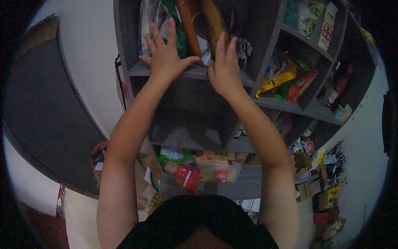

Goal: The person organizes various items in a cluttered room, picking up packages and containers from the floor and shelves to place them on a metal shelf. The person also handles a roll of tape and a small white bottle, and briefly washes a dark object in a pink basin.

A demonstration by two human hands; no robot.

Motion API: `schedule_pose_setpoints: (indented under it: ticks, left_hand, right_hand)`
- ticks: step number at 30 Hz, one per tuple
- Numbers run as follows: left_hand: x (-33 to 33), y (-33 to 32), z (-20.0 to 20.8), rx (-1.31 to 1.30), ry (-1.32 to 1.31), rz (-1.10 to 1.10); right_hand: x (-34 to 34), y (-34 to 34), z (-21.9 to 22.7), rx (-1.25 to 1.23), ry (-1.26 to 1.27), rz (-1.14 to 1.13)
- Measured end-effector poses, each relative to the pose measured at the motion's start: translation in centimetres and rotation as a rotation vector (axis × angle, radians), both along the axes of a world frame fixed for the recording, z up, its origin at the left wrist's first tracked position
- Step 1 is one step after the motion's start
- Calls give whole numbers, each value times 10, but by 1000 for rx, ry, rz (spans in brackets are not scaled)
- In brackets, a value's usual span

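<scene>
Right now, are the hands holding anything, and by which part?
The left hand is spread open, gripping nothing visible; whether the right hand holds the golden-brown package cannot be told.

orange tube [189, 29]: top cut off | brn tube [213, 20]: ditto | R-side clutter [331, 174]: blurry

Packages [189, 31] in shelf [267, 54]; wrapper heap [329, 182] apparently to its right.

The picture is dim and grainy; the grey shelf [268, 45] sits in muted light, with the pale wall [92, 41] to its left brighter. Below the shelf's middle, detail looks soft, perhaps from noise. Beyond its sides, edges curve into black corners.
</scene>
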State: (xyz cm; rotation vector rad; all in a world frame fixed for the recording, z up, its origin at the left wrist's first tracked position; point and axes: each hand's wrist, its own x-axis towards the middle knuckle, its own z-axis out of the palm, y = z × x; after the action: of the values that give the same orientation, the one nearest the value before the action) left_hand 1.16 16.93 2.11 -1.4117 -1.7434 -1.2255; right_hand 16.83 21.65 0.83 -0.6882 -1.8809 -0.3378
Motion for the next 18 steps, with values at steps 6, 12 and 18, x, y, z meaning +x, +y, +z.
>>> schedule_pose_setpoints:
  ticks: [6,12,18]
  left_hand:
    - [-26,30,6,-124,129,194]
    - [-44,39,2,52,249,106]
    - [-27,27,-2,70,344,171]
  right_hand:
    - [-20,15,-5,-194,-396,-231]
    - [-32,16,11,-296,-456,-265]
    - [8,-13,-3,-53,-291,-22]
